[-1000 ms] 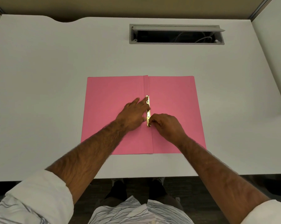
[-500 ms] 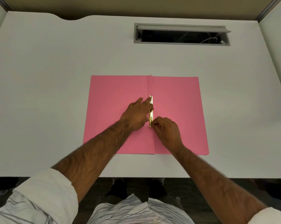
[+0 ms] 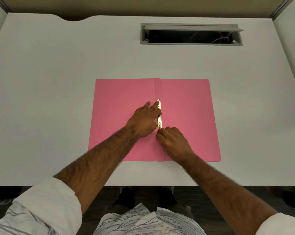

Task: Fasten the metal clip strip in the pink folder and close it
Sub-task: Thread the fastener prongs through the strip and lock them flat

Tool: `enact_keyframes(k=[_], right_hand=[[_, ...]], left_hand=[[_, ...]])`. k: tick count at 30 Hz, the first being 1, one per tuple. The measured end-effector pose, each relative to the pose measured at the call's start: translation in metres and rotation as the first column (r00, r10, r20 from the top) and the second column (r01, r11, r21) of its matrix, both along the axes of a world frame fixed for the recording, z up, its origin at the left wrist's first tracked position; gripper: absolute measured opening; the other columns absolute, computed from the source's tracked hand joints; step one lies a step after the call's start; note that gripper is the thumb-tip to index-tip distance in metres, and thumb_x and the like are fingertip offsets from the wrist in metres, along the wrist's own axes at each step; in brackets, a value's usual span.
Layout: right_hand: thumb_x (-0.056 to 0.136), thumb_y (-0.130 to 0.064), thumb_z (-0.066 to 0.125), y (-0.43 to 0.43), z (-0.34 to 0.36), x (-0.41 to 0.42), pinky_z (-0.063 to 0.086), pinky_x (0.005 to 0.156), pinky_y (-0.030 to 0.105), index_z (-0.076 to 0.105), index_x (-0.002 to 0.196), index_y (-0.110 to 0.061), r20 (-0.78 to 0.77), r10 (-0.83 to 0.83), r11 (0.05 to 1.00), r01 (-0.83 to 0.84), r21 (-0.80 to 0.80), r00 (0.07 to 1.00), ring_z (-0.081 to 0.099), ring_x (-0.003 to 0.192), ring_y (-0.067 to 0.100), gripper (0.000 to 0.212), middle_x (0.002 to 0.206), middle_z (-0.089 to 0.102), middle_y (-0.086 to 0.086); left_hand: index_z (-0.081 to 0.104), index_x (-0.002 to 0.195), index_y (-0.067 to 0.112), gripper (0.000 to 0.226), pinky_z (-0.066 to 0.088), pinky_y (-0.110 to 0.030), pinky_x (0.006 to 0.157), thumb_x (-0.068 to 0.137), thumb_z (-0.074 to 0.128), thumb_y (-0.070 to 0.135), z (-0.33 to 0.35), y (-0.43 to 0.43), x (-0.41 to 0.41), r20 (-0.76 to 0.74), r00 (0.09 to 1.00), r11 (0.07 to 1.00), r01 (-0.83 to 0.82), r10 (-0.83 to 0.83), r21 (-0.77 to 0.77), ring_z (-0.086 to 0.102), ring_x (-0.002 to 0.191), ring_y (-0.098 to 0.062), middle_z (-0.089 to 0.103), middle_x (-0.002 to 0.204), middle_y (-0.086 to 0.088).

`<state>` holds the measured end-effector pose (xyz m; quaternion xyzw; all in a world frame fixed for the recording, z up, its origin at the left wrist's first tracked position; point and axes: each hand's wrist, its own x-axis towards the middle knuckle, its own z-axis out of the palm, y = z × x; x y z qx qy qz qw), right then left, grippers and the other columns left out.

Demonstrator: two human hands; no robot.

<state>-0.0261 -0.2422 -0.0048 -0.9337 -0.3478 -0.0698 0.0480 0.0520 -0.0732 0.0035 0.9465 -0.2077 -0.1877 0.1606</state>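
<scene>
A pink folder [image 3: 185,116] lies open and flat on the white desk [image 3: 58,99]. A gold metal clip strip [image 3: 159,119] runs along its centre fold. My left hand [image 3: 145,119] rests flat on the left leaf, its fingertips pressing the strip's upper part from the left. My right hand [image 3: 173,139] is curled at the strip's near end, fingers pinched on that end. The near tip of the strip is hidden under my right fingers.
A grey cable opening [image 3: 190,33] with its lid raised is set into the desk at the back right. The desk's near edge runs just below the folder. Partition walls stand at the left and right sides.
Both hands stay on the strip with only small finger shifts. My head has tilted slightly, so the folder sits a little differently in view.
</scene>
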Motion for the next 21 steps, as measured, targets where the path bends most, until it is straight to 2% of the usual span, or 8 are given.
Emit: enact_keyframes(k=[5, 8, 11, 16, 21], right_hand=[[0.076, -0.008, 0.080, -0.007, -0.009, -0.003, 0.051, 0.076, 0.040, 0.068, 0.105, -0.004, -0.055, -0.006, 0.999, 0.008, 0.041, 0.998, 0.063, 0.086, 0.029, 0.032, 0.102, 0.071, 0.013], [0.084, -0.016, 0.076, -0.008, -0.013, -0.009, 0.052, 0.075, 0.039, 0.070, 0.099, -0.008, -0.102, -0.057, 0.987, 0.071, 0.141, 0.993, 0.065, 0.085, 0.027, 0.018, 0.100, 0.073, 0.010], [0.088, -0.019, 0.070, -0.007, -0.013, -0.019, 0.054, 0.078, 0.039, 0.072, 0.100, -0.010, -0.164, -0.124, 0.961, 0.160, 0.226, 0.979, 0.066, 0.090, 0.025, 0.015, 0.103, 0.074, 0.008], [0.092, -0.015, 0.066, 0.002, -0.005, -0.027, 0.053, 0.085, 0.038, 0.073, 0.103, -0.006, -0.362, -0.297, 0.829, 0.427, 0.362, 0.883, 0.069, 0.091, 0.027, 0.016, 0.101, 0.074, 0.010], [0.094, -0.018, 0.063, 0.004, 0.001, -0.014, 0.051, 0.076, 0.029, 0.071, 0.101, -0.008, -0.454, -0.368, 0.715, 0.559, 0.420, 0.811, 0.065, 0.082, 0.020, 0.014, 0.097, 0.072, 0.008]], left_hand=[[0.039, 0.148, 0.024, 0.053, 0.016, -0.051, 0.123, 0.098, 0.051, 0.038, 0.000, 0.001, -0.002, -0.019, 1.000, 1.000, -0.002, 0.002, -0.006, 0.007, 0.155, -0.030, 0.006, 0.169, -0.002], [0.040, 0.147, 0.022, 0.056, 0.015, -0.050, 0.123, 0.096, 0.055, 0.042, 0.001, -0.001, -0.003, -0.018, 1.000, 1.000, -0.001, 0.001, -0.004, 0.007, 0.155, -0.032, 0.005, 0.169, -0.003], [0.040, 0.146, 0.021, 0.056, 0.015, -0.050, 0.123, 0.095, 0.058, 0.040, 0.002, -0.002, -0.003, -0.021, 1.000, 1.000, -0.004, 0.004, -0.002, 0.006, 0.155, -0.033, 0.005, 0.169, -0.004], [0.041, 0.144, 0.022, 0.055, 0.016, -0.050, 0.123, 0.095, 0.060, 0.036, 0.003, -0.001, -0.002, -0.040, 0.999, 1.000, 0.004, -0.004, -0.012, 0.006, 0.155, -0.033, 0.003, 0.169, -0.003], [0.041, 0.145, 0.023, 0.056, 0.015, -0.049, 0.123, 0.094, 0.062, 0.034, 0.002, 0.001, -0.002, -0.033, 0.999, 0.999, -0.003, 0.002, -0.033, 0.005, 0.156, -0.031, 0.002, 0.169, -0.002]])
